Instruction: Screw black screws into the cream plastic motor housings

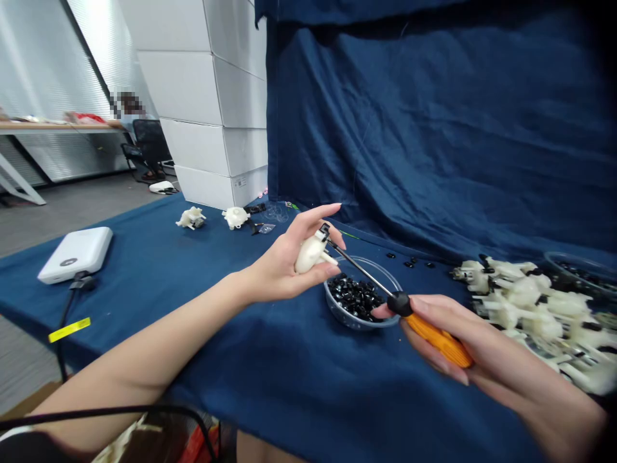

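My left hand point(284, 260) holds a cream-white plastic part point(308, 254) between thumb and fingers, with the index finger stretched out. A small black piece point(324, 229) sits at the part's upper end. In my right hand point(457, 321) is a screwdriver point(434, 334) with an orange and black handle; its thin metal shaft slants up to the left and its tip is at the black piece. Just below and behind the shaft stands a clear round bowl point(357, 325) with many small black pieces point(354, 296) in it.
Several similar cream parts point(535, 308) are heaped at the right, near another clear bowl point(578, 273). Two more cream parts point(235, 217) lie at the back left. A white power bank point(77, 254) with a cable is at the left edge. White boxes point(216, 128) are stacked behind.
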`<act>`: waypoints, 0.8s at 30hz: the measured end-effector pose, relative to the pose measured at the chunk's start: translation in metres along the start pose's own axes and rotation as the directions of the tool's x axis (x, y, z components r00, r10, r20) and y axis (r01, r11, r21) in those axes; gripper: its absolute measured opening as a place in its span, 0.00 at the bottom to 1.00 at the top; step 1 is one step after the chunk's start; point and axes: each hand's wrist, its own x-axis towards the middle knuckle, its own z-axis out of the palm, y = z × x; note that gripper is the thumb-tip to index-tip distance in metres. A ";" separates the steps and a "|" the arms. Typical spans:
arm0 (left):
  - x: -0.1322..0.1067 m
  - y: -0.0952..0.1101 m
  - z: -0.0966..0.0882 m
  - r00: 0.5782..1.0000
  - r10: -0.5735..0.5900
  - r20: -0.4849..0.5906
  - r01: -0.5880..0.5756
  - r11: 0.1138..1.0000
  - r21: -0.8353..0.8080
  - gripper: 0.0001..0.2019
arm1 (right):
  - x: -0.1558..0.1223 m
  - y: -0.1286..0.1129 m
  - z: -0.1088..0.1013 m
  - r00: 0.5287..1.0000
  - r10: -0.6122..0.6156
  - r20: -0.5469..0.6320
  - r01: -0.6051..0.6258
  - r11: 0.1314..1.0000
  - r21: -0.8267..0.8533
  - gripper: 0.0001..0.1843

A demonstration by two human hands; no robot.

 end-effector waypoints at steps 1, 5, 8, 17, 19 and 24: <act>-0.001 -0.001 0.000 1.000 -0.010 0.003 0.010 1.000 -0.002 0.41 | 0.000 -0.001 0.000 0.999 -0.025 -0.022 0.023 0.998 -0.066 0.31; -0.005 -0.003 0.001 0.997 -0.067 0.030 0.068 0.998 -0.018 0.40 | 0.001 -0.001 -0.001 0.996 -0.080 -0.047 0.066 0.966 -0.252 0.33; -0.005 0.001 0.003 0.987 -0.163 0.018 0.163 0.986 -0.029 0.38 | 0.002 0.003 0.003 0.952 -0.225 -0.208 0.121 0.899 -0.421 0.29; 0.003 0.021 0.005 0.900 -0.436 0.005 0.431 0.887 -0.166 0.33 | 0.006 0.022 0.002 0.398 -0.911 0.109 -0.032 -0.133 -0.991 0.19; 0.003 0.020 0.003 0.889 -0.454 0.055 0.457 0.877 -0.147 0.32 | 0.005 0.020 -0.003 0.435 -0.897 0.086 0.115 -0.040 -0.993 0.16; 0.000 0.012 -0.001 0.907 -0.401 0.126 0.413 0.907 -0.085 0.32 | 0.001 0.004 -0.004 0.841 -0.484 -0.242 0.185 0.677 -0.713 0.27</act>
